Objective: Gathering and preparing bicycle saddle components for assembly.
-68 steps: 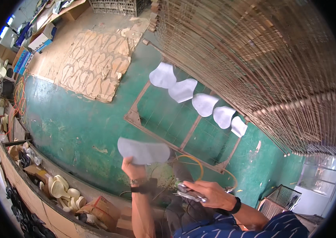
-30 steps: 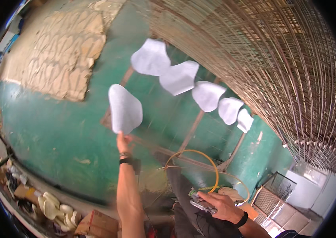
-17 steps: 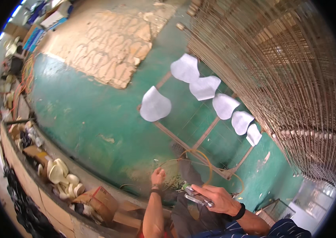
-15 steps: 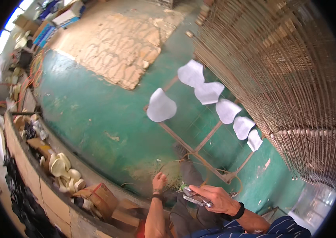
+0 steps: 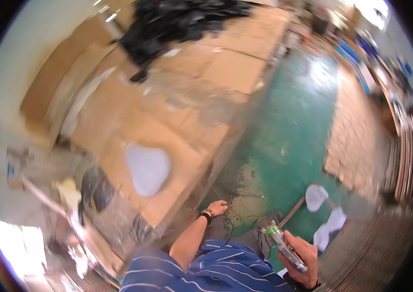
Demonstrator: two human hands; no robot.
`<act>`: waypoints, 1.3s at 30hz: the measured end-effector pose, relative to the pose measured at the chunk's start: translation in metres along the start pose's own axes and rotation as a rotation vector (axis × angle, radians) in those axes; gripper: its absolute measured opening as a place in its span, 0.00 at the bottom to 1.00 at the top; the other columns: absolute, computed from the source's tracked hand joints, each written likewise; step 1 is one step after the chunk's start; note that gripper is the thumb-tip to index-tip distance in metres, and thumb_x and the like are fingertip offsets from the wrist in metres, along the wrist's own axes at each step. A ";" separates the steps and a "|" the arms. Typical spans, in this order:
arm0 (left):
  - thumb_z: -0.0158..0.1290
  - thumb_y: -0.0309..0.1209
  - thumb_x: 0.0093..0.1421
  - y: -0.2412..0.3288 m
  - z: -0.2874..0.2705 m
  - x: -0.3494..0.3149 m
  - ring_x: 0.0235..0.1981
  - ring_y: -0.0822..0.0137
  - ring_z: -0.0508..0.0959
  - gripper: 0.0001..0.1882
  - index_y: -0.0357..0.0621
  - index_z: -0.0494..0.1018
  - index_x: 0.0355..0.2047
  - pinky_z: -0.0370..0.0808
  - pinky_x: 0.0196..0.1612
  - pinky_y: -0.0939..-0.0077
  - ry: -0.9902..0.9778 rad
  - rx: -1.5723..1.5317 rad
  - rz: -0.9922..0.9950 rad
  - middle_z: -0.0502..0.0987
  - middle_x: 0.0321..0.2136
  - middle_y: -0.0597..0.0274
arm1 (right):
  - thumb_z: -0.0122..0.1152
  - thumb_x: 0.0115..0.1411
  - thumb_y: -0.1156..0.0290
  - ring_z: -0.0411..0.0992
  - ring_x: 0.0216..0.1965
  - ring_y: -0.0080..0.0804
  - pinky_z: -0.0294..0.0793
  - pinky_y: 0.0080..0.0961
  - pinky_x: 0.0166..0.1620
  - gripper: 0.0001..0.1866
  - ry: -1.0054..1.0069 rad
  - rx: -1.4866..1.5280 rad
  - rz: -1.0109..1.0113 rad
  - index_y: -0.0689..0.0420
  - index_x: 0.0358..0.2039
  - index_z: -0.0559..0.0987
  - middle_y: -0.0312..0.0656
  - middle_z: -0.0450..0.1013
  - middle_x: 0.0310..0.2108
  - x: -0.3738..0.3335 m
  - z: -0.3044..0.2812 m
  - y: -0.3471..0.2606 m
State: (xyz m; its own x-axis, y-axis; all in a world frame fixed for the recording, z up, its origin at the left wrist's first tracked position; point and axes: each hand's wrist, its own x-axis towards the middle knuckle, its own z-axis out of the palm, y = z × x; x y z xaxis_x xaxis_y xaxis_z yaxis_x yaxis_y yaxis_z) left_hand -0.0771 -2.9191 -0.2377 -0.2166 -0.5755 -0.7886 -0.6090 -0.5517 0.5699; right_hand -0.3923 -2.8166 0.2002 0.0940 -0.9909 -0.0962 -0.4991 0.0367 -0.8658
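Observation:
In my right hand is a metal spray gun with a green ring near its head; my fingers wrap round its body. My left hand hangs ahead of my waist, beside the table's edge, fingers loosely curled, with nothing visible in it. A white rounded, pear-shaped sheet lies on the cardboard-covered table to my left, apart from both hands. More pale pieces, including a rounded piece and a white piece, rest over a floor frame at right.
A black heap covers the table's far end. Across the green floor lies a brown patterned sheet. Stacked racks stand at lower right. Thin hoses or cables run over the floor near my legs.
My view has swung left, bringing the cardboard-covered table and its white sheet into sight. The rack and floor pieces have shifted to the right edge. The spray gun stays in my right hand.

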 end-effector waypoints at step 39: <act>0.56 0.30 0.61 -0.264 0.099 -0.156 0.37 0.60 0.84 0.20 0.40 0.76 0.54 0.82 0.38 0.58 0.745 -1.386 -0.423 0.83 0.38 0.57 | 0.69 0.51 0.84 0.80 0.34 0.45 0.77 0.30 0.37 0.33 -0.477 -0.264 -0.296 0.59 0.60 0.76 0.51 0.80 0.37 0.129 0.085 -0.126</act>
State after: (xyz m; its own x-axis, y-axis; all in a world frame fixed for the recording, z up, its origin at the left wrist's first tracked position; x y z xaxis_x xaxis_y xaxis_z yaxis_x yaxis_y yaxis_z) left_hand 0.0423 -2.6238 -0.2882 0.4255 -0.1711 -0.8886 0.6778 -0.5904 0.4382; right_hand -0.2439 -2.9384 0.2554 0.6056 -0.7847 -0.1324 -0.5836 -0.3248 -0.7443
